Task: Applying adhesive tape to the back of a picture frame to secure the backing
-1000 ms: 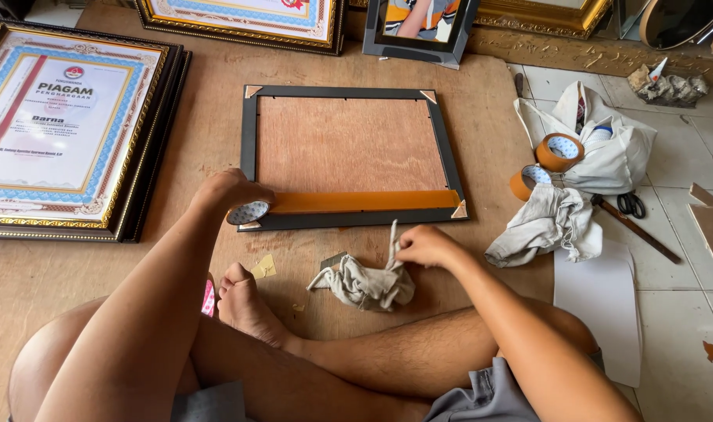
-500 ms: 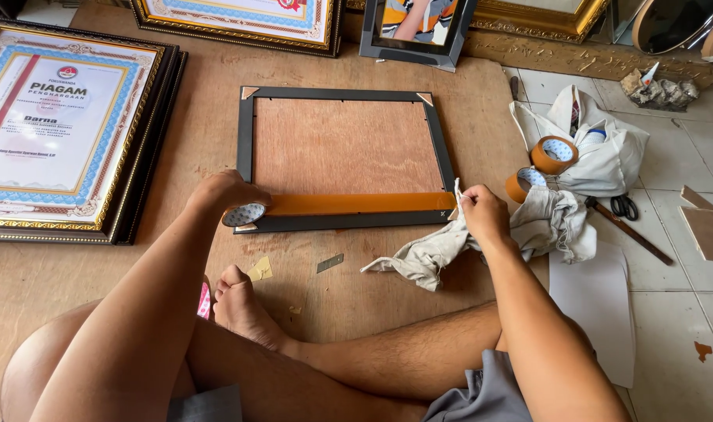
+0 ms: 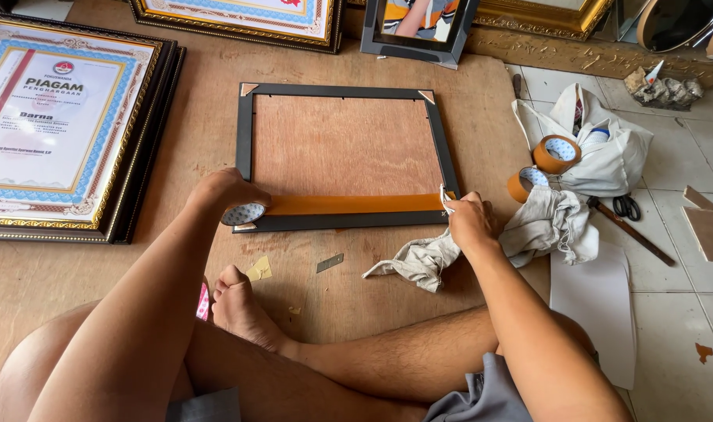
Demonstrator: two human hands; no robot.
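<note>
- Bare crossed legs fill bottom of frame; person sits on a brown board floor, foot bottom centre-left.
- Small metal blade and yellow scrap lie loose on the floor just below the frame back.
- Right hand closed on a grey-white rag; a second ago it was lower, centre of frame, with the rag bunched on the floor. Now at the lower right corner of the black picture frame, fingers pinching the tape end.
- Left hand unchanged: curled over a tape roll at the lower left corner, pressing it down.
- Brown tape strip runs along the bottom edge between both hands, over the plywood backing. Read: strip is laid full width, right end getting seated or trimmed.
- Right of frame: two spare tape rolls, white bag, scissors on tiles.
- Upper left: stacked framed certificates.
</note>
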